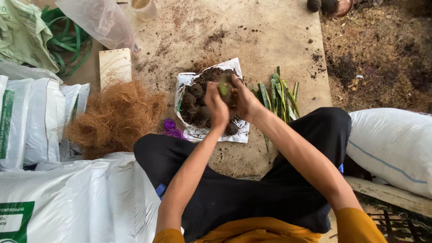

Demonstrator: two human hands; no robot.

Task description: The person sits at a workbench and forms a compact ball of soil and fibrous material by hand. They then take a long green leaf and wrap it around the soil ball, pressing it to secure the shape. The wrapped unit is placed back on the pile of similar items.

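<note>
Both hands close their grip together around a green leaf cutting [223, 86] and a clump of dark soil, the left hand [217, 107] and right hand [243, 100] pressed close, apparently to pack the soil about its base. They work directly over the open white bag of soil [189, 81], so crumbs fall back in. Right of the bag lie more striped leaf cuttings [279, 96] within reach; left of it sits a heap of brown coconut fibre [114, 117].
</note>
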